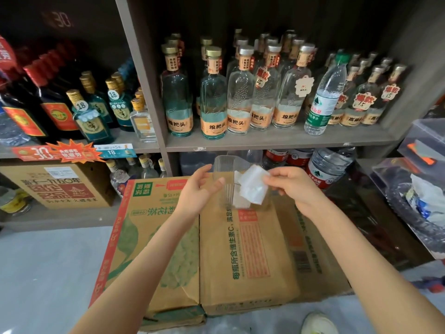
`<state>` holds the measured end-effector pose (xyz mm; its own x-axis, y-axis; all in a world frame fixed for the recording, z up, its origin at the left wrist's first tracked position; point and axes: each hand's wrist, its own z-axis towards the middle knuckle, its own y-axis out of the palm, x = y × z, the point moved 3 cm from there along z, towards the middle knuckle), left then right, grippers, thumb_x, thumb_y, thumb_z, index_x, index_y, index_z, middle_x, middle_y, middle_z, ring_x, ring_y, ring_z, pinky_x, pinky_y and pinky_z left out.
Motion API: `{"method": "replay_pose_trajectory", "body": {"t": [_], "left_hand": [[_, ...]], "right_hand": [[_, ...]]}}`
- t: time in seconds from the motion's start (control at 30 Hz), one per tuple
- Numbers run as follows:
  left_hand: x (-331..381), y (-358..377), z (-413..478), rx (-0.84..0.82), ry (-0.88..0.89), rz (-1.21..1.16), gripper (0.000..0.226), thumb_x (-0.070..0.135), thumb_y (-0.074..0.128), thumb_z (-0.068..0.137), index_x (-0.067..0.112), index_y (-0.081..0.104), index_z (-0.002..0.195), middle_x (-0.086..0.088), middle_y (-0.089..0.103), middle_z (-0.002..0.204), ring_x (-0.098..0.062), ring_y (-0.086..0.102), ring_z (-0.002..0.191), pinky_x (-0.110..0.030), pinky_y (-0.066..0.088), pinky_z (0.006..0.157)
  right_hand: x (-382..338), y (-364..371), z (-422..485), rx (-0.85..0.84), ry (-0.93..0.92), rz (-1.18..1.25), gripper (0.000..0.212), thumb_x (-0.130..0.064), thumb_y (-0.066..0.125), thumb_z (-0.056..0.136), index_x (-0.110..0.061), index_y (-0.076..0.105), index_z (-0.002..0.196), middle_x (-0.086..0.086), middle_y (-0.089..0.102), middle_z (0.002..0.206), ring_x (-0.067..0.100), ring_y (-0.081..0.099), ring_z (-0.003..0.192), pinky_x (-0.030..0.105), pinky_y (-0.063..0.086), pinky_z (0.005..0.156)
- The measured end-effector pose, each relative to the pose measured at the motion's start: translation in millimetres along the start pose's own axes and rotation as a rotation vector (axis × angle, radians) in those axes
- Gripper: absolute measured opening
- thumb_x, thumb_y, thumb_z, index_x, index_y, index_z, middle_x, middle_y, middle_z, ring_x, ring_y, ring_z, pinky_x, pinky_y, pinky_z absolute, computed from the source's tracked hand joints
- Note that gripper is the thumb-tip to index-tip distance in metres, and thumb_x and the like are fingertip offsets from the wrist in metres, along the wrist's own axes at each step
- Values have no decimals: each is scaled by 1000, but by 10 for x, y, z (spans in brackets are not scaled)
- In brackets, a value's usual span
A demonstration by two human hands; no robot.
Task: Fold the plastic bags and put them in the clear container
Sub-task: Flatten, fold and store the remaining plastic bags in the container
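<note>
A grey-brown wooden shelving unit (265, 141) fills the back of the view. Its boards are packed with clear and tinted glass liquor bottles with orange labels (213, 97).

Below it, 2 printed brown cardboard cartons lie side by side and serve as the work surface: the green-and-red printed carton (154, 237) on the left and the plainer brown carton (250, 261) on the right.

At the far end of the cartons, astride the seam between them, stands the clear ribbed plastic container (225, 169). Its long axis looks roughly upright. Because the walls are transparent, I cannot tell exactly which way the mouth faces.

The folded white plastic bag (252, 189), a small flat packet, sits at the container's right side and overlaps its outline. Whether it is already past the rim or just in front of the wall is unclear.

The right hand (293, 189) pinches the packet's right edge between thumb and fingers. This puts the container directly to the left of the grip, just beside it.

The left hand (197, 191) holds nothing. Its fingers are relaxed and nearly straight against or just beside the container's left wall, probably steadying it.

The right hand is the 1 placed to deliver, so the next move likely needs a short leftward push into the container, then a release.
</note>
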<state>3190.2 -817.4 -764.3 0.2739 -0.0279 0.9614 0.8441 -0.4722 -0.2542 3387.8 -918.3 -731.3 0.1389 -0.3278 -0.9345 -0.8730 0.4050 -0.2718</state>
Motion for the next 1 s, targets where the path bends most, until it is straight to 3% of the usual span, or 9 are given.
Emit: {"method": "replay_pose_trajectory", "body": {"t": [0.13,0.27,0.33,0.43,0.5,0.57,0.63,0.8,1.0], "left_hand": [[-48,130,187,-105,-85,-142,82,44,78,73,44,35,143,9,44,143,-13,42,131,-41,31,113],[-95,149,176,-94,-38,-223,70,16,75,81,47,42,134,6,54,134,-8,56,116,-29,46,94],[-98,140,115,-110,11,-241,69,5,70,83,44,42,133,15,57,126,1,59,107,-20,48,87],[-152,114,8,-103,61,-191,71,3,71,82,52,44,125,33,57,118,1,52,118,-29,44,100],[-169,104,-92,-96,92,-179,72,6,75,79,54,44,123,43,56,113,8,51,116,-19,44,96],[-186,105,-189,-90,115,-190,72,22,81,73,52,43,125,43,54,119,11,51,116,-13,45,91],[-194,107,-249,-95,138,-207,73,36,79,66,49,44,129,35,54,127,6,51,120,-22,46,97],[-212,96,-264,-91,150,-202,74,27,79,70,45,44,132,32,54,129,5,50,122,-35,42,106],[-213,94,-258,-105,161,-196,74,27,79,70,43,44,133,32,56,126,5,53,120,-29,44,99]], "right_hand": [[-143,19,365,-36,-12,-188,14,-9,70,84,-8,71,98,-4,65,84,5,55,73,19,37,63],[-133,163,601,-44,-21,-372,24,-13,73,82,-5,72,104,4,66,99,15,59,92,32,45,81],[-117,219,640,4,-50,-451,21,-18,73,81,-10,74,101,1,68,99,17,61,91,37,51,83],[-55,280,525,141,-128,-517,13,-24,72,82,-20,75,94,-6,67,93,13,60,87,32,50,76],[36,323,393,235,-206,-589,8,-30,71,81,-28,75,89,-9,61,90,14,58,90,34,48,78],[155,368,286,290,-294,-663,10,-34,70,81,-31,74,89,-11,53,88,17,55,92,38,45,83],[270,375,219,320,-380,-638,17,-35,71,81,-30,73,97,-12,51,89,16,52,93,37,41,87],[337,266,46,372,-696,-605,35,-49,60,82,-28,71,107,-2,56,113,15,47,107,29,25,93],[400,294,126,104,-638,-811,47,-63,68,70,-40,68,111,-2,23,156,20,14,145,48,-3,117]]}}
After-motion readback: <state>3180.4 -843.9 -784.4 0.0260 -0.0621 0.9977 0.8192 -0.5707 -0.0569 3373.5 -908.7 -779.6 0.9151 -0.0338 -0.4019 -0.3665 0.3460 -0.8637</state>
